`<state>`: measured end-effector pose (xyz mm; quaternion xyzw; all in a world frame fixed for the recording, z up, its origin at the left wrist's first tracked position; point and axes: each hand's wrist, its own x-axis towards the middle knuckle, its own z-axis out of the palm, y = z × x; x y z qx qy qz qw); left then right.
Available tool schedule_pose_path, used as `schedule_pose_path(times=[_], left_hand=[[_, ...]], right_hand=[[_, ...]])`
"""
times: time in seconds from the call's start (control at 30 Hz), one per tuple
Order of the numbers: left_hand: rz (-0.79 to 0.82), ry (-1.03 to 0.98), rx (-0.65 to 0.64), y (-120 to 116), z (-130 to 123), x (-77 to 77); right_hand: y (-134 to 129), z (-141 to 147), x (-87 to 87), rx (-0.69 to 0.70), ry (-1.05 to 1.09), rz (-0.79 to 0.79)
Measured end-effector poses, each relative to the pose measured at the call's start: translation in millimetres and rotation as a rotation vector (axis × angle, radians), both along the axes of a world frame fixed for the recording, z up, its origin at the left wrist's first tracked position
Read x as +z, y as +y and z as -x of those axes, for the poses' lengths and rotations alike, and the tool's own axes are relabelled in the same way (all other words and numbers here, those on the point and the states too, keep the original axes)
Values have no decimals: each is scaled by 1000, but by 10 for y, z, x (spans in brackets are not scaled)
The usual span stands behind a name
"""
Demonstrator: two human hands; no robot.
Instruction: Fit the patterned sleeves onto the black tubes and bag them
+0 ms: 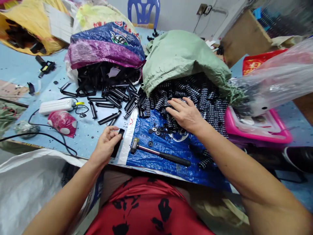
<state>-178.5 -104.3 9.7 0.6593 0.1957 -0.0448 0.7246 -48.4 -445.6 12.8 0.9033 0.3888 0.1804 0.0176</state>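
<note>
My left hand (107,143) has its fingers curled round a flat black piece (117,143) at the table's front edge. On the right, my right hand (185,113) rests with fingers spread on a heap of black-and-white patterned pieces (205,101), which spill from a green woven sack (178,49). A hammer (158,154) with a black handle lies on the blue sheet (146,163) between my hands. Small round discs (156,130) are scattered above the hammer. Loose black plastic parts (114,96) lie beyond my left hand.
A blue and purple bag (105,49) holds more black parts. At the left are a white power strip (56,106), a black cable (46,133) and a yellow bag (46,26). A pink basket (281,137) stands at the right beside clear plastic (281,78).
</note>
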Motion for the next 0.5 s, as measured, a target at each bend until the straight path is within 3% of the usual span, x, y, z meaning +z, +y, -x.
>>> schedule_pose_path(times=[0.13,0.27,0.33,0.4,0.5], left_hand=[[212,91,6,-183,105,50],[285,91,-103,-351,216,44],[309,133,-168,-422,269,18],[324,143,-221,-479,317,-7],[288,85,-256,-549,375,-26]], right_hand=[[173,472,58,15,248,-559],[563,1103,-29,-264,1112,-1379],[743,1305,-92,-401,1438,-1693],[872,1422,-138,-457,1569,-1860],[970,1518,-164,-416,1552,-1923]])
